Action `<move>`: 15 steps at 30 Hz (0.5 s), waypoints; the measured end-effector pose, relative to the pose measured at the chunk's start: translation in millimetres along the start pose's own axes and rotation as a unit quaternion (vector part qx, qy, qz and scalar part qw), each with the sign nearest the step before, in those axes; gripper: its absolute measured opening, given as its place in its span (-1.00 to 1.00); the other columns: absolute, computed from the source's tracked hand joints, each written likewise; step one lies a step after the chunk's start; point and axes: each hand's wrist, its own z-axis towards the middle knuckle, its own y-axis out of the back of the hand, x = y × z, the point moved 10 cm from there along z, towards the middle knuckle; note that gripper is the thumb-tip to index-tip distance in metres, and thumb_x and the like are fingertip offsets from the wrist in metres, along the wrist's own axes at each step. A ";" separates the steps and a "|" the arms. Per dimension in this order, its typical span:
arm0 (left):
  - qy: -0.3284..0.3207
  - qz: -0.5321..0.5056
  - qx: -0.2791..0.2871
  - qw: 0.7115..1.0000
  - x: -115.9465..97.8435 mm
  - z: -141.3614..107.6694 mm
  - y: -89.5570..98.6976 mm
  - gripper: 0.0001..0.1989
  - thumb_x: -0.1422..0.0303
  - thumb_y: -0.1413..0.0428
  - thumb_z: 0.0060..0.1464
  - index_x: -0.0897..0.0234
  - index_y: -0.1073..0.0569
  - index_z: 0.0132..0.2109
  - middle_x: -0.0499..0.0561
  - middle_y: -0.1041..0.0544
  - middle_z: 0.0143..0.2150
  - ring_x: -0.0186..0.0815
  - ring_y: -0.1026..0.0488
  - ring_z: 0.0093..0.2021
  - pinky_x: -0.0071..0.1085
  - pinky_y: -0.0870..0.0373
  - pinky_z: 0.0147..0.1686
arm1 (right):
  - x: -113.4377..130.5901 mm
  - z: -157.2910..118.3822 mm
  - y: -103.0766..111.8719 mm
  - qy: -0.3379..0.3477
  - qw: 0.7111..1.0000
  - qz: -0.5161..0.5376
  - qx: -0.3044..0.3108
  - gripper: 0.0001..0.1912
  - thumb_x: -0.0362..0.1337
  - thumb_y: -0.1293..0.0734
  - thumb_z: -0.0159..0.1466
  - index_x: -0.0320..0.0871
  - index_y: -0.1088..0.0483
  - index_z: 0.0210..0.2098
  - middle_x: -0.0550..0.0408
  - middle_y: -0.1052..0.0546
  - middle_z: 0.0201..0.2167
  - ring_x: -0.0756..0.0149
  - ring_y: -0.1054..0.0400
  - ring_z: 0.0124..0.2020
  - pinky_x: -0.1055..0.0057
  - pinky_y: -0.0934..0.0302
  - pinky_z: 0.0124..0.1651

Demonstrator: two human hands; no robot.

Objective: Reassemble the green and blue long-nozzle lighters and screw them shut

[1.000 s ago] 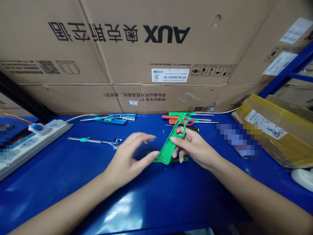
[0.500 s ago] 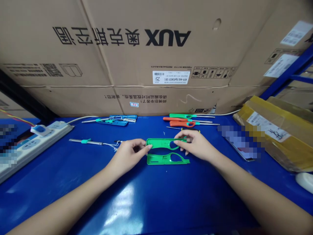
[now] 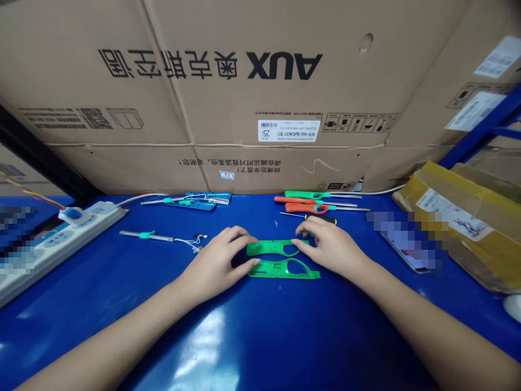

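Observation:
Two green lighter casing halves lie one behind the other on the blue tabletop, their inner sides facing up. My left hand [image 3: 226, 259] has thumb and fingers apart: the thumb touches the left end of the nearer casing half [image 3: 280, 268], and a fingertip rests at the left end of the farther casing half [image 3: 268, 247]. At the farther half's right end, my right hand [image 3: 328, 243] closes thumb and fingers around the part by the finger loop; its fingertips are partly hidden. Left of my hands lies a metal lighter tube [image 3: 148, 235] with a teal piece and thin white wires.
Behind are a green lighter [image 3: 303, 194], an orange lighter [image 3: 305, 208], another orange one, and a screwdriver [image 3: 321, 218]. Blue lighter parts [image 3: 207, 198] sit back left. A power strip [image 3: 61, 241] runs along the left; a phone [image 3: 401, 244] and taped package [image 3: 456, 217] occupy the right.
The farther casing half has gone down to lie flat on the table. My left hand has let go of its pinch and spread its fingers across both halves.

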 end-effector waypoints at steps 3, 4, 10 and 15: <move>-0.006 0.011 0.007 1.000 1.3 -1.0 -2.5 -0.75 0.24 -0.11 0.30 0.18 -0.50 0.06 0.12 -0.46 0.05 -0.10 -0.43 0.03 -0.06 -0.39 0.13 | 17.0 -4.8 -4.7 0.071 0.996 -0.032 0.052 -0.86 -0.23 -0.32 0.35 -0.07 -0.48 -0.13 0.06 -0.52 -0.11 0.28 -0.44 -0.26 0.35 -0.24 -0.24; -0.007 0.006 0.012 1.000 1.9 -1.2 -3.6 -0.76 0.25 -0.10 0.30 0.18 -0.50 0.05 0.12 -0.47 0.04 -0.11 -0.43 0.03 -0.07 -0.39 0.13 | 22.5 -7.2 -8.7 0.097 0.991 -0.050 0.076 -0.84 -0.24 -0.30 0.38 -0.06 -0.49 -0.10 0.06 -0.52 -0.10 0.28 -0.45 -0.25 0.36 -0.24 -0.24; -0.029 -0.009 0.051 0.998 -1.9 -3.8 -3.9 -0.77 0.30 -0.09 0.32 0.16 -0.50 0.07 0.09 -0.47 0.05 -0.15 -0.43 0.05 -0.14 -0.41 0.11 | 23.8 -9.2 -19.0 0.123 0.981 -0.092 0.117 -0.82 -0.25 -0.24 0.43 -0.07 -0.48 -0.10 0.06 -0.51 -0.12 0.27 -0.46 -0.24 0.36 -0.23 -0.26; -0.053 0.016 0.065 0.996 -10.1 -5.4 -1.4 -0.75 0.29 -0.05 0.36 0.17 -0.48 0.10 0.09 -0.48 0.05 -0.16 -0.44 0.05 -0.17 -0.41 0.08 | 18.4 -5.7 -17.2 0.123 0.984 -0.078 0.103 -0.84 -0.26 -0.24 0.43 -0.08 -0.47 -0.14 0.09 -0.51 -0.13 0.31 -0.43 -0.25 0.39 -0.20 -0.27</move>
